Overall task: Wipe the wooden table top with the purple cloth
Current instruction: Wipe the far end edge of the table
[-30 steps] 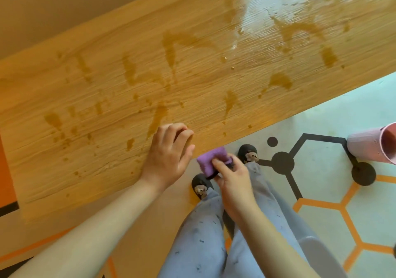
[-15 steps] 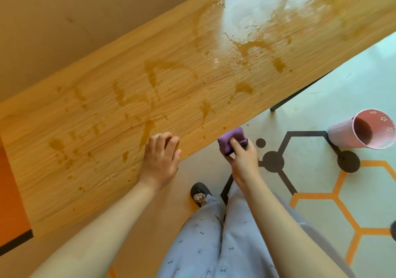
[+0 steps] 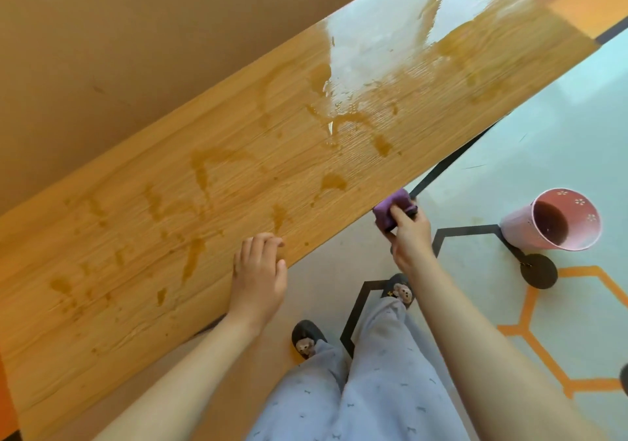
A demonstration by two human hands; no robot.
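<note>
The wooden table top (image 3: 210, 203) runs diagonally from lower left to upper right, streaked with wet brown smears and a glossy wet patch toward its far end. My right hand (image 3: 409, 236) grips the folded purple cloth (image 3: 390, 208) right at the table's near edge. My left hand (image 3: 260, 277) lies flat by the same edge further left, fingertips touching the wood, holding nothing.
A pink bucket (image 3: 554, 219) stands on the floor to the right, below the table edge. A dark table leg (image 3: 438, 172) shows under the edge beside the cloth. My legs and slippers (image 3: 399, 291) are on the patterned floor beneath.
My right hand has carried the purple cloth to the right along the table's near edge. The left hand has slid back so only its fingertips touch the wood. The view has swung right.
</note>
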